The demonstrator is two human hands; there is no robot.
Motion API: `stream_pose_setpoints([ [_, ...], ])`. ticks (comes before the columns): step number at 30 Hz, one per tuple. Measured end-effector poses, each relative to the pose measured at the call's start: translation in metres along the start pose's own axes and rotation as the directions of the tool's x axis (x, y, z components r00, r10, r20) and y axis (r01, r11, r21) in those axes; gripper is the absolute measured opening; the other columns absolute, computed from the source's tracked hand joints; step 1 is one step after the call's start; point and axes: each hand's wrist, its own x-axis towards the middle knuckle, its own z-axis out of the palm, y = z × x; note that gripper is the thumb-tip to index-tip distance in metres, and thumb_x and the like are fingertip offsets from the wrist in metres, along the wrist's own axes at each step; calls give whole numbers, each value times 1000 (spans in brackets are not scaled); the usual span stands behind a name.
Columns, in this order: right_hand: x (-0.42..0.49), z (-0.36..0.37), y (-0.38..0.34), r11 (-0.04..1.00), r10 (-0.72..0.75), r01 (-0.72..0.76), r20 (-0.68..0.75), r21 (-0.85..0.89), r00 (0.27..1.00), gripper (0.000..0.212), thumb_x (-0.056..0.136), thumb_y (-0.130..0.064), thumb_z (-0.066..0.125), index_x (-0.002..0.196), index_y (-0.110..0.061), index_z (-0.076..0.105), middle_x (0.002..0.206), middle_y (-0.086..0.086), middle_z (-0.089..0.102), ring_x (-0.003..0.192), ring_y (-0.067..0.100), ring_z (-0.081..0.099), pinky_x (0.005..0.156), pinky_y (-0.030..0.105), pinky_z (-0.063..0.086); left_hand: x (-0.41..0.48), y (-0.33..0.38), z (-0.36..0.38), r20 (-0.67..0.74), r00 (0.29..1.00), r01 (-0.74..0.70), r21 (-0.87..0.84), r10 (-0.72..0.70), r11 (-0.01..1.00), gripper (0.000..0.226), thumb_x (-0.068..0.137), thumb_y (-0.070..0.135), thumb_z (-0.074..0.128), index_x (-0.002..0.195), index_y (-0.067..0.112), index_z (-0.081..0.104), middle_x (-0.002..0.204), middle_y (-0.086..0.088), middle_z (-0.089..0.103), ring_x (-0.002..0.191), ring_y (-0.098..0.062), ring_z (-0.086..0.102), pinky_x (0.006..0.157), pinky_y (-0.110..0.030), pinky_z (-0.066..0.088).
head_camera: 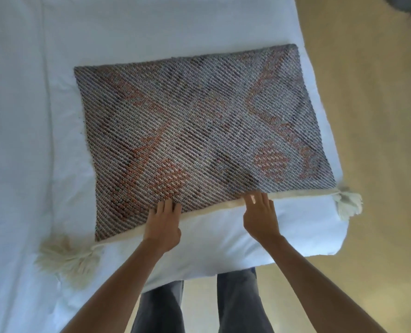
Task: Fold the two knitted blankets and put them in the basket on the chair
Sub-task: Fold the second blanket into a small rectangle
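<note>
A knitted blanket (pixel 199 131), grey and white with rust-red patterns, lies flat as a folded rectangle on the white bed (pixel 31 116). Cream tassels hang at its near corners, one at the left (pixel 67 258) and one at the right (pixel 348 204). My left hand (pixel 163 227) rests on the blanket's near edge with its fingers laid on the knit. My right hand (pixel 259 215) touches the same cream-bordered edge a little to the right, fingers on the knit. No second blanket, basket or chair is in view.
The bed's corner (pixel 331 241) ends just right of the blanket, with tan floor (pixel 379 140) beyond it. My legs in grey trousers (pixel 235 304) stand against the bed's near edge. A dark round object (pixel 408 6) shows at the top right corner.
</note>
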Motion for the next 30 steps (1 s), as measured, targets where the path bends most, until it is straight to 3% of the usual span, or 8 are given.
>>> stream_pose_setpoints([
  [5,9,-5,88,991,130,-130,1,-19,991,50,52,7,65,101,-3,60,101,20,59,86,37,57,65,41,53,40,69,-11,-13,1000,-27,27,27,999,48,83,22,51,128,14,37,122,-12,43,111,-29,45,90,-39,41],
  [9,15,-5,167,981,187,-186,-18,55,982,51,53,5,61,103,-2,60,108,24,57,91,40,54,69,46,53,72,139,-26,-42,997,-67,-2,67,998,48,66,22,69,110,13,50,102,-10,51,91,-28,53,73,-39,49],
  [12,21,-9,216,953,272,-263,-44,148,961,46,58,4,63,103,-2,59,102,21,57,89,40,55,70,46,52,95,195,-39,-64,988,-143,-45,140,989,45,76,24,59,117,13,45,112,-10,46,102,-27,47,86,-38,44],
  [15,25,-7,252,910,349,-336,-14,243,937,39,74,-6,65,111,-2,55,106,21,55,90,40,55,74,47,49,119,243,-53,-111,981,-167,-64,159,984,45,82,25,54,125,13,43,120,-9,43,111,-27,43,93,-37,40],
  [21,27,-7,276,861,368,-371,77,347,927,32,87,-16,54,115,-2,54,99,21,53,84,41,57,66,45,51,153,300,-71,-57,996,-68,-81,63,994,36,89,23,46,121,9,40,118,-10,44,108,-24,45,92,-34,45],
  [25,46,-11,286,826,362,-409,193,387,912,38,89,-23,54,122,-4,49,109,18,53,98,38,54,79,44,46,177,313,-86,-69,998,-18,-198,4,980,33,87,17,46,118,6,43,111,-9,47,104,-22,49,83,-34,52],
  [27,58,-16,287,776,350,-439,270,453,897,36,87,-26,54,118,-8,49,109,12,58,102,34,52,86,42,42,189,318,-95,-76,997,7,-272,-29,962,31,88,15,47,117,6,44,110,-9,48,103,-22,49,82,-35,52],
  [30,67,-26,285,696,325,-499,392,517,860,24,83,-24,52,103,-12,49,94,7,60,90,31,57,77,39,46,204,327,-108,-80,994,40,-347,-71,937,26,89,17,47,113,6,48,109,-9,51,102,-23,51,82,-38,52],
])
